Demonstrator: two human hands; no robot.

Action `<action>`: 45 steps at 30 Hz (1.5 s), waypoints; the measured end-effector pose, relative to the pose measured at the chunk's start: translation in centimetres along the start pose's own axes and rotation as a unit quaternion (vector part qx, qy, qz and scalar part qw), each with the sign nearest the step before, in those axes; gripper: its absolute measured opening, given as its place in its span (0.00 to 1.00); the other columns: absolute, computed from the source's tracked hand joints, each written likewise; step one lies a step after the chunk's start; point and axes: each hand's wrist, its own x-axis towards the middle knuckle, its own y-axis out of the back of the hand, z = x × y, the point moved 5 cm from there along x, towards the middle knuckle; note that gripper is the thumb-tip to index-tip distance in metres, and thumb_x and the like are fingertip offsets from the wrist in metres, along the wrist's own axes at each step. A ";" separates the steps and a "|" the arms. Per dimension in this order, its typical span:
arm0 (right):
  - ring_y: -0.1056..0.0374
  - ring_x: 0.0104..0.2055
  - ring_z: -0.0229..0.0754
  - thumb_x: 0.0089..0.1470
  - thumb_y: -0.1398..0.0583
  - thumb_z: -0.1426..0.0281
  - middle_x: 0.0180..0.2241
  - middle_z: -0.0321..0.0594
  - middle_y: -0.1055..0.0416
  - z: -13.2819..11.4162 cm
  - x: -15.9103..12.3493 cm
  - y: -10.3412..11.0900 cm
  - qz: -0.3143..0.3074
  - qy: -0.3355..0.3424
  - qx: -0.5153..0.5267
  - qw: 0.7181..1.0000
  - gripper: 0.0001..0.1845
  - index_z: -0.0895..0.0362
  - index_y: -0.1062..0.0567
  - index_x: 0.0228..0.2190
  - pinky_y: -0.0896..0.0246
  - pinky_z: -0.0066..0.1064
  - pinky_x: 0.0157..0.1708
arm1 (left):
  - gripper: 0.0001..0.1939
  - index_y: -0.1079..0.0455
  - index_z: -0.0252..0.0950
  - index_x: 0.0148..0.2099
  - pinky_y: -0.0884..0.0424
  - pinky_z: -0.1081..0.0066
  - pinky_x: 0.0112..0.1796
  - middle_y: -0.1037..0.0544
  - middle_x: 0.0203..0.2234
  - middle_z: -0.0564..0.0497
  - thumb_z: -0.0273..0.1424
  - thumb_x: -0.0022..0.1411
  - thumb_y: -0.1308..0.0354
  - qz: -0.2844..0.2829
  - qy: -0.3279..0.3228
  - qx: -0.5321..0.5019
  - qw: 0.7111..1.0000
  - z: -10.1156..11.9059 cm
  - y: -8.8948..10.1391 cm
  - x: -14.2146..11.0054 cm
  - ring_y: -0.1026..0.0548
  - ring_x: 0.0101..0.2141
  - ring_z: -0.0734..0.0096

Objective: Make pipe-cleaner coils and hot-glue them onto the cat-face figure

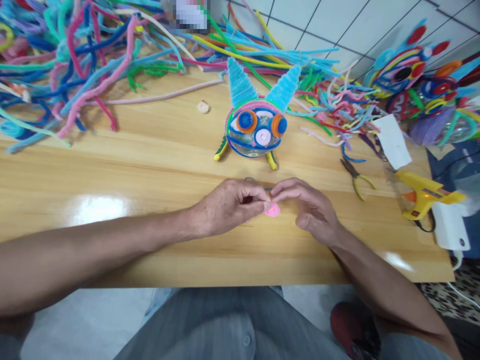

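My left hand (232, 206) pinches a small pink pipe-cleaner coil (273, 210) between thumb and fingers, low over the table. Close on its right is my right hand (313, 207), its thumb apart from its fingers and nothing visibly held; the fingertips are near the coil, and I cannot tell if they touch it. Beyond the hands stands an animal figure (261, 125) with light-blue pointed ears, orange-and-blue round eyes and a pale pink nose. Thin grey loops (249, 180) show just behind my fingers, mostly hidden.
Loose pipe cleaners (93, 65) heap at the back left, with more strands (337, 105) at back right. A pale coil (203, 106) lies behind. Pliers (356, 177), white paper (393, 141) and a yellow glue gun (423, 195) are on the right, near other figures (403, 70).
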 end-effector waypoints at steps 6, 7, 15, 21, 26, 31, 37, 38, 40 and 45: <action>0.29 0.53 0.52 0.64 0.39 0.46 0.51 0.44 0.24 0.2 -0.1 0.0 -0.002 -0.006 0.000 1.000 0.24 0.47 0.20 0.52 0.36 0.48 0.58 | 0.10 0.21 0.32 0.40 0.43 0.77 0.24 0.34 0.21 0.58 0.33 0.70 0.41 0.002 0.003 0.016 1.000 -0.2 0.0 0.0 0.40 0.23 0.80; 0.29 0.53 0.52 0.65 0.39 0.46 0.51 0.44 0.24 0.1 -0.1 0.0 -0.002 -0.004 0.000 1.000 0.24 0.47 0.20 0.52 0.35 0.47 0.58 | 0.10 0.21 0.32 0.40 0.43 0.77 0.24 0.35 0.21 0.58 0.33 0.70 0.41 0.002 0.003 0.018 1.000 -0.2 0.0 0.0 0.40 0.23 0.80; 0.27 0.51 0.49 0.67 0.40 0.49 0.49 0.44 0.22 -0.4 0.3 0.0 0.000 0.001 -0.017 1.000 0.20 0.48 0.19 0.50 0.32 0.45 0.54 | 0.11 0.22 0.33 0.39 0.44 0.77 0.24 0.35 0.21 0.58 0.33 0.69 0.42 0.000 -0.002 0.022 1.000 -0.1 0.0 0.0 0.41 0.23 0.79; 0.25 0.49 0.46 0.71 0.43 0.54 0.46 0.42 0.21 -0.7 0.6 -0.1 0.009 -0.002 -0.019 1.000 0.17 0.49 0.19 0.47 0.30 0.42 0.52 | 0.10 0.23 0.33 0.37 0.43 0.78 0.25 0.33 0.22 0.57 0.33 0.69 0.41 0.005 -0.008 0.025 1.000 0.0 0.0 0.1 0.40 0.24 0.79; 0.24 0.46 0.44 0.69 0.39 0.59 0.43 0.40 0.20 -0.7 0.8 -0.2 0.028 -0.028 -0.027 0.999 0.11 0.49 0.18 0.41 0.28 0.40 0.50 | 0.11 0.22 0.33 0.38 0.44 0.78 0.25 0.33 0.22 0.57 0.33 0.69 0.42 0.003 -0.009 0.035 0.999 0.1 -0.1 0.1 0.41 0.24 0.79; 0.24 0.45 0.43 0.69 0.38 0.60 0.42 0.40 0.20 -0.7 0.9 -0.3 0.032 -0.031 -0.026 0.999 0.09 0.49 0.18 0.40 0.28 0.39 0.49 | 0.11 0.22 0.33 0.37 0.43 0.78 0.25 0.32 0.22 0.57 0.34 0.68 0.42 0.009 -0.014 0.044 0.999 0.0 -0.1 0.1 0.40 0.24 0.79; 0.24 0.45 0.42 0.69 0.39 0.60 0.42 0.40 0.20 -0.4 0.8 -0.3 0.029 -0.036 -0.020 0.999 0.11 0.50 0.18 0.40 0.28 0.38 0.49 | 0.12 0.21 0.33 0.38 0.42 0.78 0.26 0.30 0.23 0.57 0.34 0.69 0.42 0.009 -0.016 0.057 0.998 -0.1 -0.2 0.1 0.39 0.24 0.79; 0.24 0.46 0.42 0.70 0.39 0.60 0.42 0.39 0.20 -0.4 0.8 -0.3 0.028 -0.039 -0.017 0.999 0.11 0.50 0.18 0.40 0.28 0.38 0.49 | 0.12 0.21 0.32 0.38 0.42 0.78 0.26 0.30 0.23 0.57 0.34 0.69 0.42 0.010 -0.019 0.060 0.998 0.0 -0.2 0.1 0.39 0.24 0.79; 0.24 0.46 0.42 0.70 0.39 0.61 0.42 0.39 0.20 -0.3 0.8 -0.3 0.026 -0.045 -0.011 0.999 0.11 0.50 0.18 0.40 0.29 0.37 0.49 | 0.12 0.22 0.32 0.38 0.42 0.78 0.26 0.30 0.23 0.57 0.34 0.69 0.43 0.010 -0.026 0.069 0.997 0.1 -0.2 0.1 0.39 0.24 0.79; 0.24 0.45 0.42 0.69 0.39 0.61 0.41 0.39 0.20 0.0 0.8 -0.3 0.024 -0.071 0.006 0.997 0.11 0.51 0.18 0.39 0.29 0.36 0.48 | 0.12 0.21 0.32 0.39 0.42 0.77 0.26 0.28 0.23 0.56 0.33 0.69 0.43 0.016 -0.033 0.093 0.995 -0.1 0.0 0.1 0.38 0.24 0.79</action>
